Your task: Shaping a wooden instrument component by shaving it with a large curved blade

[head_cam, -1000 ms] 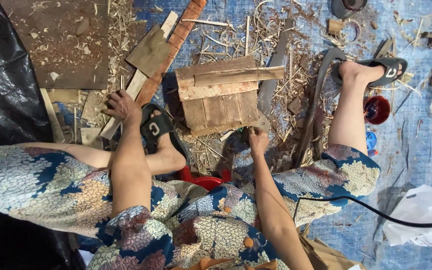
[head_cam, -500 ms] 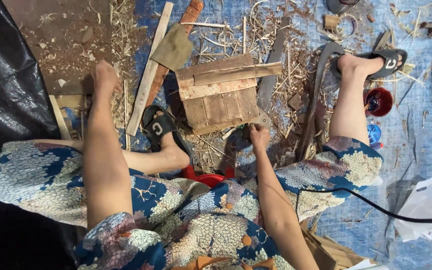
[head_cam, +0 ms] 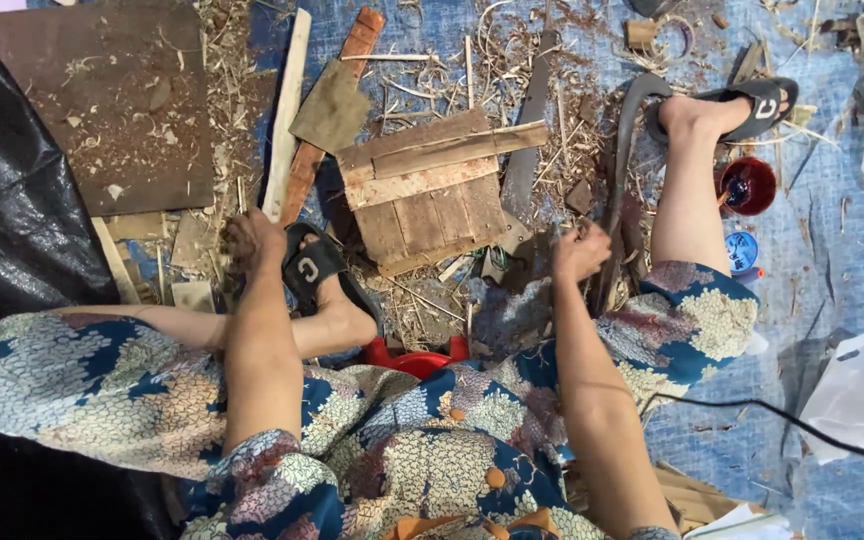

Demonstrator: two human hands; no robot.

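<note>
The pale wooden strip (head_cam: 285, 110) lies on the floor, running toward 12 o'clock from the left hand (head_cam: 252, 240), which is curled down at its near end; whether it grips, I cannot tell. The right hand (head_cam: 580, 250) is closed in a loose fist, at 5 o'clock of the small plank board (head_cam: 432, 190). A blue tarp (head_cam: 832, 250) with wood shavings (head_cam: 572, 130) covers the floor.

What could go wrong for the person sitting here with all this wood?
Splinters, perhaps: the left hand reaches into loose shavings beside a long pale strip, bare-skinned. The open sandals leave toes exposed to sharp scraps. The black cable trailing across the blue tarp might snag a leg when the person gets up.
</note>
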